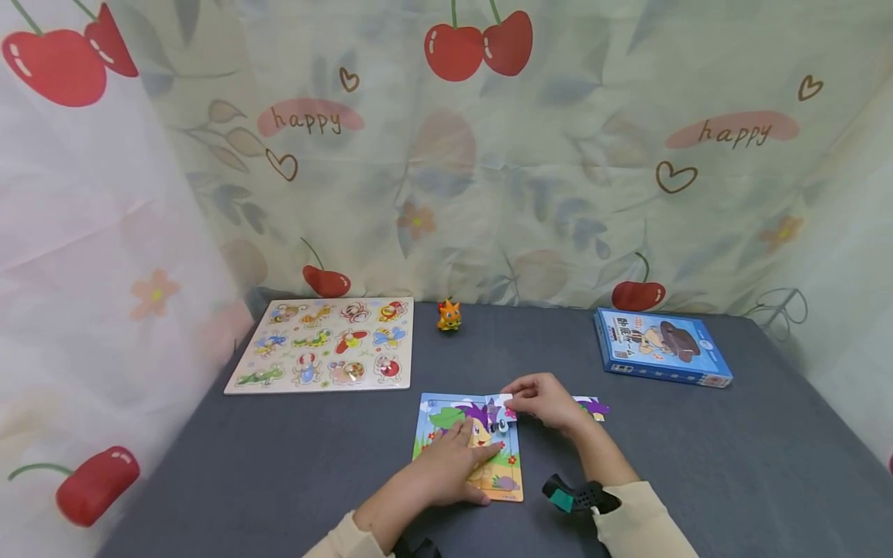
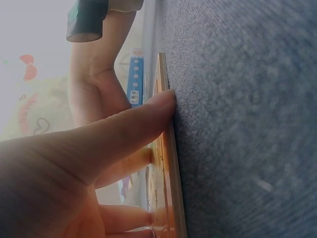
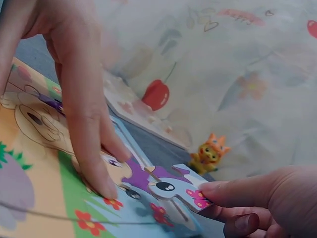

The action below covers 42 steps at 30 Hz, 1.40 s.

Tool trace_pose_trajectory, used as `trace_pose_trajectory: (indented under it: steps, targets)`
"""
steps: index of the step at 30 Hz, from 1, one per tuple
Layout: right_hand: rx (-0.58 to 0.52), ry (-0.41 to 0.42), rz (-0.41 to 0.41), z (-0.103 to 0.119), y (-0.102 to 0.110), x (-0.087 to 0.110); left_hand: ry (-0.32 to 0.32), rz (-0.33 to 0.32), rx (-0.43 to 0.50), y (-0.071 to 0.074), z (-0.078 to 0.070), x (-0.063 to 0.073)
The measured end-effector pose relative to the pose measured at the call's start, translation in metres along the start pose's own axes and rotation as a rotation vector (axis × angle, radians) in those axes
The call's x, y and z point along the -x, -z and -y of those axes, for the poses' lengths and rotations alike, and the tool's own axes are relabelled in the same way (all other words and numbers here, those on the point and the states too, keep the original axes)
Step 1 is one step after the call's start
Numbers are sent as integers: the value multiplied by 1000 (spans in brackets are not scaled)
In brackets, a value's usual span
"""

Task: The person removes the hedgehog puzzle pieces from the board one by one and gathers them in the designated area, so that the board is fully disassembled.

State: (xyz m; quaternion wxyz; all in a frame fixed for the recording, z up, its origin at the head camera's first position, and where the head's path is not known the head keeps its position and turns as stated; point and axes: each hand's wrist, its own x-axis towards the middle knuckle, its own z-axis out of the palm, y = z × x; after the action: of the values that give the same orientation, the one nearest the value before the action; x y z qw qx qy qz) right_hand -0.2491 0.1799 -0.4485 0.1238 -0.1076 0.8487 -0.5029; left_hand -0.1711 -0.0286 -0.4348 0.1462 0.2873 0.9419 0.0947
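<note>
A small jigsaw board (image 1: 432, 406) with a purple-haired cartoon figure lies flat on the dark table. My left hand (image 1: 445, 467) rests on it with fingers spread over the picture, hiding its lower left part. In the left wrist view, the thumb (image 2: 141, 116) lies against the board's edge. At the upper right corner, my right hand (image 1: 547, 401) pinches a jigsaw piece (image 3: 171, 188) showing a black eye and pink butterfly. The piece is tilted over the board's recess, partly overlapping it. Another jigsaw piece (image 1: 593, 406) in purple lies right of the board, half behind the right hand.
A large insect peg puzzle (image 1: 321, 341) lies at the back left. A small orange toy figure (image 1: 449, 316) stands behind the jigsaw board. At the back right is a blue game box (image 1: 663, 346). A printed curtain (image 1: 488, 194) hangs along the table's far edge.
</note>
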Motion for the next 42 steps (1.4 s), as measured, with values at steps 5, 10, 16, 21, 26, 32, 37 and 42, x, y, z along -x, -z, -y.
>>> trace_pose_trajectory:
  steps: [5,10,16,21,26,32,37,42]
  targets:
    - [2,-13,-10,-1,10,5,2,-1,0,1,0,1]
    - [5,-32,-20,-6,23,11,11,5,0,3,-2,2]
    - [8,-88,-69,-15,40,19,28,17,9,5,-4,4]
    - [11,-90,-99,-23,56,26,23,3,7,4,-4,4]
    - [3,-119,-118,-29,71,34,12,-8,10,2,-3,4]
    - [13,-127,-138,-37,86,44,11,-7,15,1,-2,4]
    - [40,-158,-174,-45,98,51,16,-3,21,1,-2,4]
    - [41,-195,-200,-57,109,58,15,-1,25,2,-2,5]
